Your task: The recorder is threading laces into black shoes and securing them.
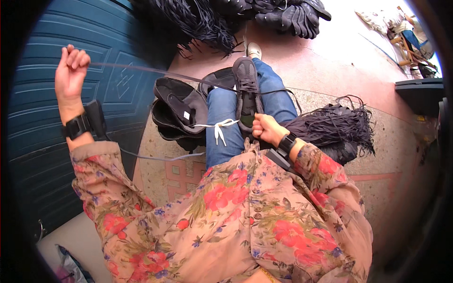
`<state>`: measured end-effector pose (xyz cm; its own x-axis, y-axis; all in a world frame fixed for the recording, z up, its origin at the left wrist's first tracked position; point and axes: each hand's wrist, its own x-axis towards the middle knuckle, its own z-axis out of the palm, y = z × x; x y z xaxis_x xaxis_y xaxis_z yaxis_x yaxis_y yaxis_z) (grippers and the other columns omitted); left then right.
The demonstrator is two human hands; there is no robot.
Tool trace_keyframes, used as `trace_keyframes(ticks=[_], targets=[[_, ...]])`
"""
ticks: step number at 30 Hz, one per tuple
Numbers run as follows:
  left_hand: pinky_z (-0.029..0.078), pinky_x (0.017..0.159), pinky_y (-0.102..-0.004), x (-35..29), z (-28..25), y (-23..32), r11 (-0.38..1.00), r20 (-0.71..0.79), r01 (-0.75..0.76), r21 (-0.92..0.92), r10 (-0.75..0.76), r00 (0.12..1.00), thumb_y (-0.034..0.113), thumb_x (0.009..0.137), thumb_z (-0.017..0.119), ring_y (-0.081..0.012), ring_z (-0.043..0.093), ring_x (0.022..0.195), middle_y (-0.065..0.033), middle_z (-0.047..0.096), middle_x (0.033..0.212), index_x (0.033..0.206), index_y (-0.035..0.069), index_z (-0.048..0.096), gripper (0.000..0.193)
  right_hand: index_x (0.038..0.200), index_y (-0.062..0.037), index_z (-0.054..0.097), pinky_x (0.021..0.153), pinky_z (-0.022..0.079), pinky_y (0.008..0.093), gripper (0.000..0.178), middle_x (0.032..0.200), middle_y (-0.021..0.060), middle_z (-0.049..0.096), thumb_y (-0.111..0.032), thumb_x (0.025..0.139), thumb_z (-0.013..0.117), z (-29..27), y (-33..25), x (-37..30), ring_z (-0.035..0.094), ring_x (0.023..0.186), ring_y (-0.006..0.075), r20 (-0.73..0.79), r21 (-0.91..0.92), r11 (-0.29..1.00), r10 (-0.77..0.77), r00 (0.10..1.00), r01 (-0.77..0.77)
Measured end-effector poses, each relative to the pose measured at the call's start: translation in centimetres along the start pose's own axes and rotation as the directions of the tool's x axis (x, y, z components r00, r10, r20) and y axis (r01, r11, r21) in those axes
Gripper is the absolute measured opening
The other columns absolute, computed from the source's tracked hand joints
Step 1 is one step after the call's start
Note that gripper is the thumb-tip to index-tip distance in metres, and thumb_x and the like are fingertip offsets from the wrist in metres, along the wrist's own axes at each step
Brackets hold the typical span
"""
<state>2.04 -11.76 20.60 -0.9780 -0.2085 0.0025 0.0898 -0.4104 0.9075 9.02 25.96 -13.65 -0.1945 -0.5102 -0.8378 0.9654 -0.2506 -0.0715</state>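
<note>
Beside a blue door (106, 78), a shoe (246, 79) is lying lengthwise between the legs (222, 106), toe away, its heel nearest the right hand (269, 129), which is seemingly gripping the shoe's rim, while the left hand (71, 74), well out leftward, is clenching the taut lace (165, 72).

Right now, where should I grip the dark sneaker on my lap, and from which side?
Probably the heel collar of the sneaker, from the right: its toe points away, its open heel end lies toward you beside your right hand, while the shoelace stretches leftward to your left hand.
</note>
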Motion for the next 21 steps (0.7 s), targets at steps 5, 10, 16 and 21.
trace_keyframes(ticks=[5, 10, 16, 21], targets=[[0.026, 0.047, -0.0200, -1.6, 0.5, -9.3, 0.910, -0.239, 0.226, 0.348, -0.147, 0.960, 0.022, 0.087, 0.051, -0.0032, 0.027, 0.048, 0.0081, 0.029, 0.053, 0.094, 0.001, 0.056, 0.023, 0.074, -0.0124, 0.037, 0.035, 0.017, 0.0237, 0.018, 0.054, -0.0038, 0.030, -0.021, 0.088, 0.043, 0.7, 0.1, 1.8, 0.023, 0.039, 0.0080, -0.156, 0.335, 0.937, -0.046, 0.987, 0.097], [0.034, 0.047, -0.0187, -4.7, 3.6, -20.3, 0.681, -0.039, 0.346, 0.646, -0.423, 0.905, 0.019, 0.082, 0.057, -0.0053, 0.042, 0.051, 0.0029, 0.050, 0.062, 0.094, 0.002, 0.059, 0.021, 0.077, -0.0117, 0.043, 0.035, 0.018, 0.0225, 0.018, 0.055, -0.0044, 0.036, -0.025, 0.089, 0.044, 0.7, 0.4, 1.1, 0.023, 0.038, 0.0068, -0.075, 0.284, 0.955, -0.064, 0.995, 0.083], [0.040, 0.054, -0.0189, -6.7, 6.5, -28.5, 0.585, 0.036, 0.369, 0.722, -0.564, 0.825, 0.012, 0.081, 0.053, -0.0065, 0.050, 0.059, -0.0015, 0.057, 0.070, 0.093, -0.001, 0.060, 0.019, 0.074, -0.0116, 0.045, 0.035, 0.019, 0.0199, 0.018, 0.056, -0.0046, 0.040, -0.023, 0.088, 0.046, 2.2, -0.2, -4.1, 0.024, 0.038, 0.0045, 0.138, 0.105, 0.979, -0.186, 0.973, 0.173], [0.043, 0.059, -0.0221, -7.9, 7.9, -32.4, 0.506, 0.083, 0.195, 0.840, -0.476, 0.876, 0.018, 0.077, 0.057, -0.0084, 0.053, 0.063, -0.0025, 0.060, 0.069, 0.086, -0.003, 0.062, 0.023, 0.074, -0.0115, 0.048, 0.034, 0.021, 0.0170, 0.019, 0.056, -0.0054, 0.047, -0.027, 0.085, 0.051, 1.3, -0.8, -7.5, 0.028, 0.039, 0.0021, 0.093, -0.391, 0.866, -0.299, 0.950, 0.311]])
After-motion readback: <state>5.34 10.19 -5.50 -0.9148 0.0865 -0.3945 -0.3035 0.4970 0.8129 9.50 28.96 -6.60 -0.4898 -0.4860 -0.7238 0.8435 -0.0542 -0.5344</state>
